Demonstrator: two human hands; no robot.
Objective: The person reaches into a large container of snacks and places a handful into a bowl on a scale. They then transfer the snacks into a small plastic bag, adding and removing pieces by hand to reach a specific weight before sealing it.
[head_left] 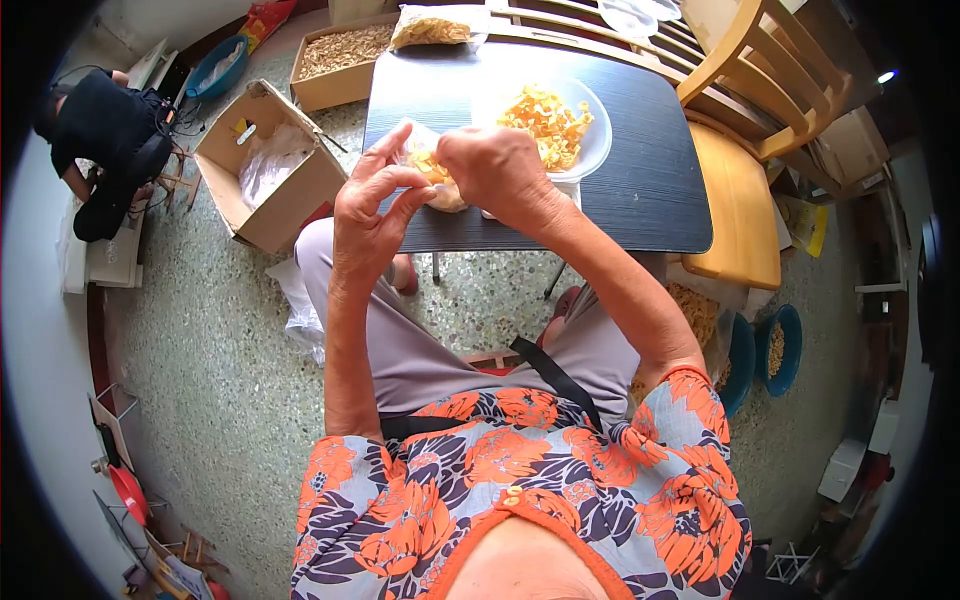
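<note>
Both hands clamped on a small clear bag [432,172] of yellow snacks, held above the near edge of the table [640,190]. Left hand [368,205] pinches one end; right hand [495,168] grips the other. Bag's long axis: cannot tell. Bowl [590,135] just beyond.

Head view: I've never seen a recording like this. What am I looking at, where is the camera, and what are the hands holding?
The camera sits on a seated person's head and looks down, so the flowered top and lap fill the bottom and the wide lens bends the edges. The left hand and right hand together hold a small clear bag of yellow snacks over a dark table. On the table stands a clear bowl of the same yellow pieces. A second filled bag lies at the far edge. An open cardboard box sits on the floor to the left, and another person crouches in the corner.
</note>
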